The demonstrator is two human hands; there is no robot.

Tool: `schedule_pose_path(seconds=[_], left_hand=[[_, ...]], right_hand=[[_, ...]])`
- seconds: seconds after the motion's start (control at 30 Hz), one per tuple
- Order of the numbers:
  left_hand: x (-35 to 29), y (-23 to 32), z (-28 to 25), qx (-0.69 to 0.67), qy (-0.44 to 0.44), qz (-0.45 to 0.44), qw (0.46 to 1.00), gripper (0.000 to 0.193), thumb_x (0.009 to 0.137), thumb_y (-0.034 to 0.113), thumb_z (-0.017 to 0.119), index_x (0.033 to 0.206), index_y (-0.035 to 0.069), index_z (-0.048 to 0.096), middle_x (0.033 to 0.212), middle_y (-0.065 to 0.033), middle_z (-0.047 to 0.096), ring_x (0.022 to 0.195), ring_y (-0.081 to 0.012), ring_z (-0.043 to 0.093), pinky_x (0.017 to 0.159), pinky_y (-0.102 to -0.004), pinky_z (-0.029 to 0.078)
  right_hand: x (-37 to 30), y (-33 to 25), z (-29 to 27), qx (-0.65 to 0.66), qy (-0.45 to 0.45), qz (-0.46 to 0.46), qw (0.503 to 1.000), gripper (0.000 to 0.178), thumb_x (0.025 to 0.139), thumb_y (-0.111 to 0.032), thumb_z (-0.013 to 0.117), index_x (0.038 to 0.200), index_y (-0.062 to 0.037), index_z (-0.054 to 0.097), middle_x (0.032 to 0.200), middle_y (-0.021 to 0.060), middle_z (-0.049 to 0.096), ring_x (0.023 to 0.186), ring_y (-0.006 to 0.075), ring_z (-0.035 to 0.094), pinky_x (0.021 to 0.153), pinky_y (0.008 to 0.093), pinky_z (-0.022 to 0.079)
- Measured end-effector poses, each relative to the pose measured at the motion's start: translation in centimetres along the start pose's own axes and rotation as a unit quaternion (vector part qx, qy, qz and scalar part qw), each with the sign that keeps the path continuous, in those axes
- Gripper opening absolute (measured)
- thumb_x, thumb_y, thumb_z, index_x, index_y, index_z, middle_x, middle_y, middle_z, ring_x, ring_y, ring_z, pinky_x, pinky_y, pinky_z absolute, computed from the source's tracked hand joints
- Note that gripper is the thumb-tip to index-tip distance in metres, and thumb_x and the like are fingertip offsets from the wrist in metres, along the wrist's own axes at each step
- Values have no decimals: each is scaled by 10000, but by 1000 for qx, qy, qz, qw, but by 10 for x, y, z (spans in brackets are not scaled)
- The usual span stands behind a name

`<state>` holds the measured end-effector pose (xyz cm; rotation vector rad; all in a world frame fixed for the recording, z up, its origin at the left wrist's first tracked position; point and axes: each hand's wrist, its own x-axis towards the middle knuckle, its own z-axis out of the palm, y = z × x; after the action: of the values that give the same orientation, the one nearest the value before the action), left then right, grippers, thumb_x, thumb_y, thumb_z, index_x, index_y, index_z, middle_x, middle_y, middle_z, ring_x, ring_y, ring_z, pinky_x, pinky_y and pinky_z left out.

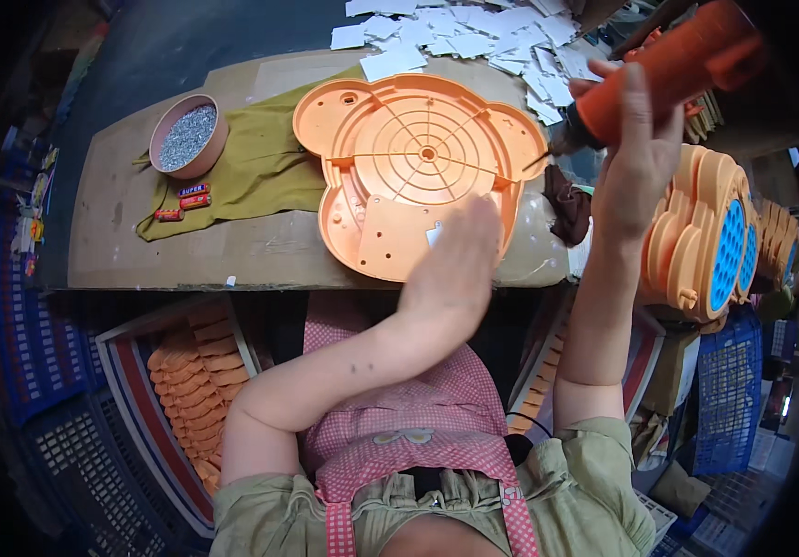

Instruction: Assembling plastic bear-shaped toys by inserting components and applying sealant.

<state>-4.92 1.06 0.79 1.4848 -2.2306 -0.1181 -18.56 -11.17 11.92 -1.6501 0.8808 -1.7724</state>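
Note:
My right hand (636, 158) is closed around an orange-red electric screwdriver (669, 74), held up at the right. The tool's thin bit points left, near the right ear of a bear-shaped orange plastic shell (395, 186). That shell lies with its ribbed inside up on the table edge. Over its lower right part is my left hand (455, 265), smeared by motion, so its fingers and anything in them are unclear. Beside this hand, a small white piece (434, 234) sits on the shell's flat lower panel (390, 237).
A pink bowl of small metal screws (188, 137) stands on an olive cloth (265, 158), near several red batteries (195, 201). White cards (483, 37) are piled at the back. Orange shells with blue dotted faces (720, 241) stack at right. A crate of orange parts (197, 390) sits below left.

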Motion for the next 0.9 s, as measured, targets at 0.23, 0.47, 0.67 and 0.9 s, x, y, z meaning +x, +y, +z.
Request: schedule_pose_path(seconds=[0.23,0.47,0.67,0.9], left_hand=[[-1,-3,-24,-39,9,43,998,659,783,288,789,1347,25,574,1456,-198,494,1403,-372,412,1186,-509,284],[-8,-52,-50,42,14,97,994,930,490,272,925,1358,168,609,1160,-143,581,1079,-320,585,900,-450,495],[-3,-16,-133,-347,123,-5,930,798,611,347,948,1274,20,647,1265,-125,623,1153,-271,615,909,-426,550],[-11,-24,-122,-751,73,-204,623,624,1067,518,385,1440,22,445,1391,-126,574,1240,-205,595,1034,-352,518]], right_hand=[[-75,17,-58,-220,-177,57,958,448,1016,-154,540,1408,56,489,1404,190,565,1320,306,523,1092,414,395],[-136,40,-55,-203,-228,-16,952,529,1068,-403,412,1458,-56,499,1524,220,414,1427,389,371,1173,442,280],[-132,34,-62,45,-29,201,978,541,1041,-325,540,1457,9,448,1494,180,442,1395,269,428,1123,381,383],[-138,-29,-98,294,69,325,896,531,906,-301,709,1285,36,549,1169,117,683,999,188,696,875,328,577]])
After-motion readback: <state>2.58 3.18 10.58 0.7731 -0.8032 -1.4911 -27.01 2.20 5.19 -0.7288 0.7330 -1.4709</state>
